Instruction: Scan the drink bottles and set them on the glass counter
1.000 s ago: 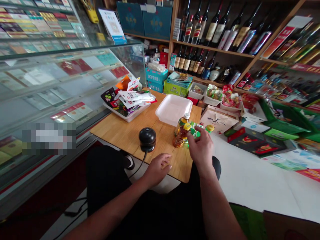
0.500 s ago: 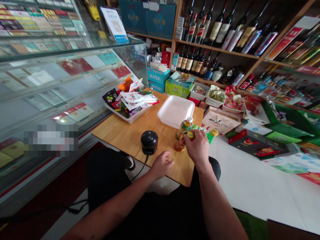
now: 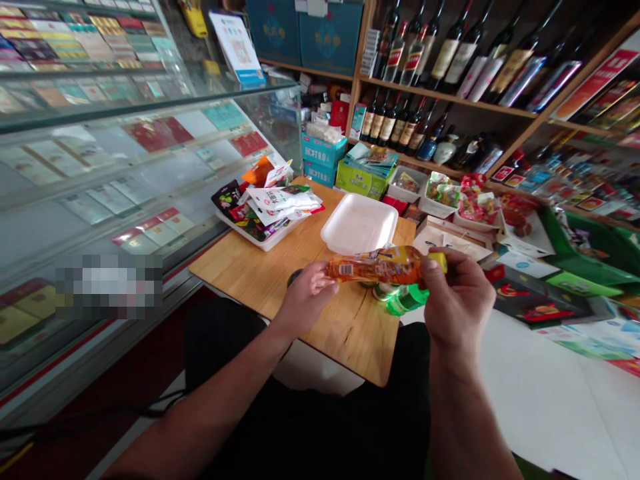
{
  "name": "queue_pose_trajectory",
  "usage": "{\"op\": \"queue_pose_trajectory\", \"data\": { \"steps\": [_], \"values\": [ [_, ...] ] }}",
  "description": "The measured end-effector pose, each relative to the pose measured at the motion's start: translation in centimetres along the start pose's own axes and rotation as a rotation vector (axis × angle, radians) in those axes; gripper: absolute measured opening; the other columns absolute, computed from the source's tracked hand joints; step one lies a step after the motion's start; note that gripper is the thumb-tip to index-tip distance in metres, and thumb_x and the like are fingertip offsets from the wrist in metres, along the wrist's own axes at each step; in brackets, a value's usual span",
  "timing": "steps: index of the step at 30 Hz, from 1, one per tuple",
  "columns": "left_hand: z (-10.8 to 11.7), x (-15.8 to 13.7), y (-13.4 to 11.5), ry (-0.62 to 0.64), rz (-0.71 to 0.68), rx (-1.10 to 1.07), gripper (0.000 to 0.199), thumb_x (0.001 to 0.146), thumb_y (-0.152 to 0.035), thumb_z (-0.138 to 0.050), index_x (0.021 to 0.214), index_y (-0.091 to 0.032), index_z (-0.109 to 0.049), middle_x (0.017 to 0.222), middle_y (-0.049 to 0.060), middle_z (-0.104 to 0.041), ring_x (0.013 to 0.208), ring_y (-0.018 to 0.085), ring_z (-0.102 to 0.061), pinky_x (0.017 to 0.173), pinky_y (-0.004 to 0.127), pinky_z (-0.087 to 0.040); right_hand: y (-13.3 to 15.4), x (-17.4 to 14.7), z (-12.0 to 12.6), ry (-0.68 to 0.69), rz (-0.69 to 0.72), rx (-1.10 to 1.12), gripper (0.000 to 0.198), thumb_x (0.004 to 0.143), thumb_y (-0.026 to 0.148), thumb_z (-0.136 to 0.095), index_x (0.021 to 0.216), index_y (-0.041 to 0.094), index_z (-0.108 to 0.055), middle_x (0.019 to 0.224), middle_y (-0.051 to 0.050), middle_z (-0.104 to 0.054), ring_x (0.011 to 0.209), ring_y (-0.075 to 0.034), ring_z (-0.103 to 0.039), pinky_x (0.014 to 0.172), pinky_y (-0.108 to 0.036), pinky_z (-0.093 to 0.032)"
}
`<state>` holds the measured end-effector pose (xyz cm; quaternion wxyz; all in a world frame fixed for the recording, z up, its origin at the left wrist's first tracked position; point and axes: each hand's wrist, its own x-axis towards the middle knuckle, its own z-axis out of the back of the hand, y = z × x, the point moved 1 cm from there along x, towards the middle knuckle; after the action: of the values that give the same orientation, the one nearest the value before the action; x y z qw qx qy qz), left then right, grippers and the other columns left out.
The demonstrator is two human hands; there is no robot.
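Observation:
An orange-brown drink bottle (image 3: 375,265) with a yellow cap lies sideways in the air above the wooden table (image 3: 240,263). My right hand (image 3: 457,300) is closed around its capped neck, at the right. At the other end, my left hand (image 3: 309,297) grips the base, with a barcode facing me. Beneath the bottle, a green bottle (image 3: 407,300) shows in part near the table's right edge, other bottles beside it mostly hidden. The black round scanner (image 3: 294,277) is nearly covered by my left hand. An open white plastic tray (image 3: 359,223) lies behind the held bottle.
A white tray of snack packets (image 3: 273,207) stands at the table's left back. A glass display counter (image 3: 150,167) runs along the left. Boxes and bins of goods (image 3: 590,253) line the right, below shelves of wine bottles (image 3: 455,53).
The yellow-capped bottle has been lifted off the table and turned on its side. My right hand moved right with it, and my left hand has come up and taken hold of its base.

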<state>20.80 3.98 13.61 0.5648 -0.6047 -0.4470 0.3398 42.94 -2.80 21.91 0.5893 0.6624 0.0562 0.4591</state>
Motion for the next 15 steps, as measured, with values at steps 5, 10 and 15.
{"op": "queue_pose_trajectory", "data": {
  "steps": [5, 10, 15],
  "values": [
    [3.2, 2.8, -2.5, -0.087, -0.025, 0.007, 0.041, 0.084, -0.033, -0.074, 0.118, -0.014, -0.062, 0.116, 0.011, -0.071, 0.112, 0.025, -0.066, 0.099, 0.037, -0.048, -0.7, 1.8, -3.4, 0.058, -0.076, 0.018, 0.042, 0.087, 0.05, -0.071, 0.11, 0.015, -0.069, 0.082, -0.004, -0.066, 0.064, -0.015, -0.059, 0.058, -0.028, -0.049],
    [7.0, 5.4, -1.2, -0.075, 0.037, 0.041, 0.034, 0.086, -0.039, -0.069, 0.108, -0.013, -0.071, 0.106, 0.009, -0.072, 0.102, 0.024, -0.066, 0.087, 0.032, -0.047, -2.8, 1.8, -7.5, 0.156, -0.141, 0.004, 0.044, 0.086, 0.048, -0.068, 0.115, 0.014, -0.068, 0.087, -0.006, -0.068, 0.07, -0.016, -0.061, 0.064, -0.03, -0.051],
    [10.3, 7.2, 2.2, -0.135, 0.125, 0.064, 0.035, 0.085, -0.046, -0.071, 0.101, -0.014, -0.073, 0.096, 0.007, -0.071, 0.089, 0.018, -0.062, 0.078, 0.027, -0.043, -5.2, 1.2, -10.5, 0.196, -0.066, -0.126, 0.042, 0.089, 0.044, -0.062, 0.118, 0.014, -0.068, 0.097, -0.01, -0.07, 0.081, -0.02, -0.062, 0.074, -0.034, -0.052]
  ]
}}
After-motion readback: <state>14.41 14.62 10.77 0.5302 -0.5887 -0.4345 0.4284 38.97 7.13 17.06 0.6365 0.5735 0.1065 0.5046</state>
